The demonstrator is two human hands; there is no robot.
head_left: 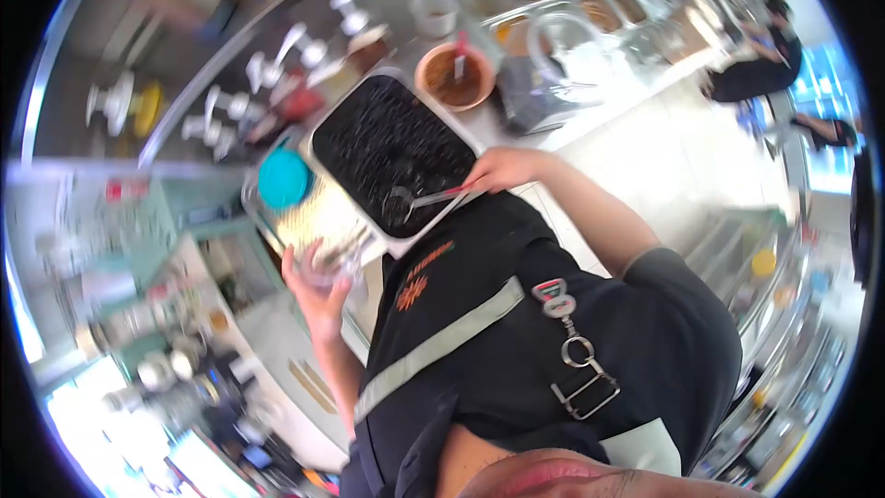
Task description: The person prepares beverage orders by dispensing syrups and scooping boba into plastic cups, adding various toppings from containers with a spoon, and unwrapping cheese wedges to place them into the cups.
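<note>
My right hand (pixel 505 169) is closed round the red handle of a strainer spoon (pixel 433 196). Its round head lies over the near corner of a white-rimmed tub (pixel 392 134) filled with glossy black pearls or jelly. Lower left, my left hand (pixel 316 293) has its fingers curled round a clear cup (pixel 343 269), which is blurred and partly hidden by the fingers. A turquoise round lid or bowl (pixel 285 178) sits left of the tub, above a shiny metal tray (pixel 323 219).
Behind the tub stand an orange bowl (pixel 454 78) of brown contents and several pump bottles (pixel 304 44). A topping tray (pixel 604 11) and a clear pitcher (pixel 560 41) are farther right. Another person (pixel 770 55) in dark clothes stands far right.
</note>
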